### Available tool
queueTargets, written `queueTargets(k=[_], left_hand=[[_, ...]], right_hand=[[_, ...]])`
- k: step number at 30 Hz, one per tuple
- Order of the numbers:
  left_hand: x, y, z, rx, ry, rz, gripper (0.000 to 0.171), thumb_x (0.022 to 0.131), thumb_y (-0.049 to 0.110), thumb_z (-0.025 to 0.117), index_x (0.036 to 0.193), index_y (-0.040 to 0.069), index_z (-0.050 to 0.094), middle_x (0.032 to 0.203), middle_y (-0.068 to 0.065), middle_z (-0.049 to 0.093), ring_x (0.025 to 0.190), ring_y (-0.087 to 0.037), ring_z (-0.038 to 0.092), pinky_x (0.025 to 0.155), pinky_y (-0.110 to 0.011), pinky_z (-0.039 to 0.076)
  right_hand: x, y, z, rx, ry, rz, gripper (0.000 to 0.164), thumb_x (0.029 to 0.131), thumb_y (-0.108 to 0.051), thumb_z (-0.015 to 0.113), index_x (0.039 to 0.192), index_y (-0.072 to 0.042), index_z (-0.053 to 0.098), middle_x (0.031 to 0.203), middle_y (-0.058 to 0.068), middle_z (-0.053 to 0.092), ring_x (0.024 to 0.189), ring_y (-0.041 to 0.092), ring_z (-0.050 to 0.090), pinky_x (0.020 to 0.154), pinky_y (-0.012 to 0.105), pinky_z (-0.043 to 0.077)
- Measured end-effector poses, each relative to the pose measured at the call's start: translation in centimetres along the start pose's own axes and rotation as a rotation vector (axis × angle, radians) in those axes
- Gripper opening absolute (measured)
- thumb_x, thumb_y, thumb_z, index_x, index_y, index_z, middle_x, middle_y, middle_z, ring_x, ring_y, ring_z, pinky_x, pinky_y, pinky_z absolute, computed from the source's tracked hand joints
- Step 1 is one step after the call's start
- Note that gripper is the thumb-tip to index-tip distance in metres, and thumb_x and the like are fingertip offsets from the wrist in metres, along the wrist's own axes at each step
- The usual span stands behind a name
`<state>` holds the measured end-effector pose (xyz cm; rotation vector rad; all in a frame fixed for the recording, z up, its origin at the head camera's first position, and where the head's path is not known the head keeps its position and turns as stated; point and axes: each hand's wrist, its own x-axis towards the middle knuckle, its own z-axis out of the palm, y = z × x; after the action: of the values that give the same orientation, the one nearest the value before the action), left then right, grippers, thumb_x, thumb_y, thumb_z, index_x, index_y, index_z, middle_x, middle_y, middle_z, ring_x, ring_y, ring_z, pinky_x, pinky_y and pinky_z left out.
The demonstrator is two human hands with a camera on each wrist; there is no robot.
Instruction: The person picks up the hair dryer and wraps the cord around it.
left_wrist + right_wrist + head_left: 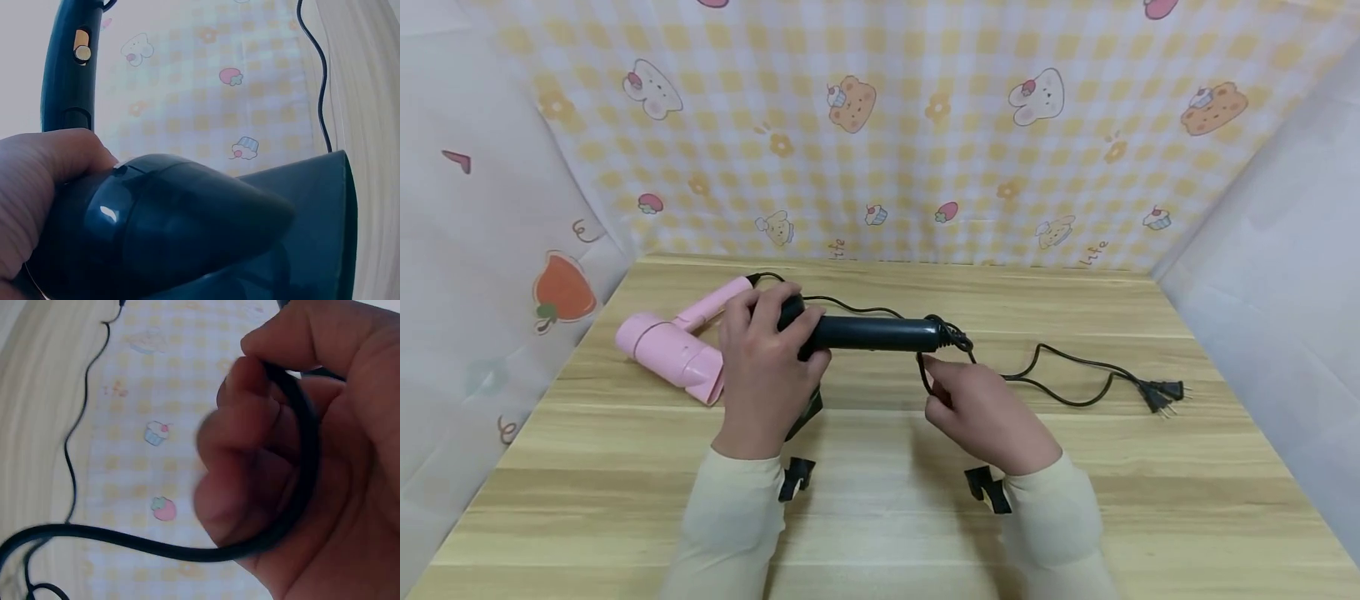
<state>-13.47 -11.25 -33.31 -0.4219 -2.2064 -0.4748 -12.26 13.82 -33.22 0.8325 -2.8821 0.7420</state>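
The black hair dryer point(877, 334) is held over the middle of the counter point(880, 533), its handle pointing right and its nozzle point(806, 415) toward the near side. Its smooth, rigid shell is probably moderately heavy and somewhat slippery; the handle or the rounded body should offer the surest hold, and a drop could crack the casing. The left hand point(766, 358) grips the body, fingers curled over it. The right hand point(988, 410) holds a loop of cord point(307, 450) within its curled fingers, just below the handle's end. The cord, bunched there, appears flexible and light; taking it by the loop avoids strain at the joint. A slider switch point(82, 49) shows on the handle.

Farther out, 2 plugs point(1159, 395) lie together at right; a pink hair dryer point(670, 354) lies at left. No container is visible in the 3 views. A checked cloth point(910, 158) hangs behind.
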Motion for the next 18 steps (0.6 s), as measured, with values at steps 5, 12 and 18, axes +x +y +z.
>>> queueTargets(k=[5, 12, 18], left_hand=[[0.0, 0.0, 0.1, 0.005, 0.011, -0.008, 0.032, 0.068, 0.006, 0.085, 0.099, 0.007, 0.078, 0.123, -0.016, 0.059, 0.108, -0.043, 0.044, 0.088, -0.059, 0.038], [0.0, 0.0, 0.5, 0.001, 0.019, 0.009, 0.032, 0.065, 0.006, 0.087, 0.096, 0.008, 0.078, 0.121, -0.015, 0.06, 0.107, -0.041, 0.046, 0.088, -0.06, 0.04], [0.0, 0.0, 0.4, -0.006, 0.019, 0.007, 0.032, 0.066, 0.006, 0.086, 0.097, 0.008, 0.078, 0.122, -0.015, 0.06, 0.108, -0.042, 0.045, 0.087, -0.06, 0.04]], right_hand=[[-0.5, -0.5, -0.8, -0.005, 0.097, -0.117, 0.021, 0.082, 0.0, 0.051, 0.078, -0.011, 0.068, 0.064, -0.012, 0.04, 0.055, 0.003, 0.034, 0.051, 0.021, 0.033], [-1.2, -1.1, -1.6, 0.098, 0.217, -0.214, 0.016, 0.088, -0.003, 0.059, 0.089, -0.014, 0.07, 0.08, -0.012, 0.058, 0.067, 0.005, 0.051, 0.059, 0.023, 0.045], [-1.5, -1.3, -2.0, 0.13, 0.249, -0.268, 0.017, 0.087, 0.0, 0.062, 0.09, -0.015, 0.068, 0.084, -0.012, 0.059, 0.069, 0.004, 0.052, 0.06, 0.021, 0.045]])
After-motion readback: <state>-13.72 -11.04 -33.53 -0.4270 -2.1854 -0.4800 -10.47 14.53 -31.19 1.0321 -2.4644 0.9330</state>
